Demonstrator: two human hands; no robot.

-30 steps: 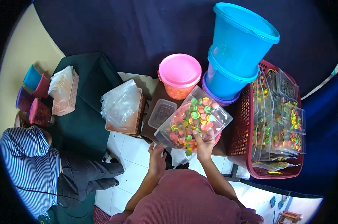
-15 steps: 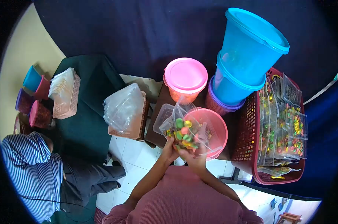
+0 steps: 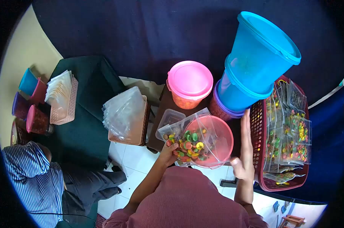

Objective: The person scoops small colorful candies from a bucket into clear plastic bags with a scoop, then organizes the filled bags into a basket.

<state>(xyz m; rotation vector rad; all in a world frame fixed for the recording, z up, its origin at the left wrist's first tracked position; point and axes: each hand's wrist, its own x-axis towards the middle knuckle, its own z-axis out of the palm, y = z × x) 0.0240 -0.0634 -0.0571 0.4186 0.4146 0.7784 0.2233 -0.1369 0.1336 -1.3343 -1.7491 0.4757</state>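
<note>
My left hand grips the near-left edge of a clear plastic bag, thumb on top. Inside the bag are small round pieces in green, yellow, red and brown. It lies tilted over an open pink bucket, covering part of its mouth. My right hand is off the bag, fingers stretched out and thumb apart, between the bucket and a dark red basket. Filled clear bags of similar pieces stand packed in that basket.
A pink-lidded tub and stacked blue tubs on a purple one stand behind. A clear container sits left of the bucket. Flat plastic bags fill a peach basket. A person in a striped shirt is at left.
My right hand has let go of the bag and moved right, its fingers now straight. The bag has flattened out over the bucket, still held in my left hand. The view has shifted slightly.
</note>
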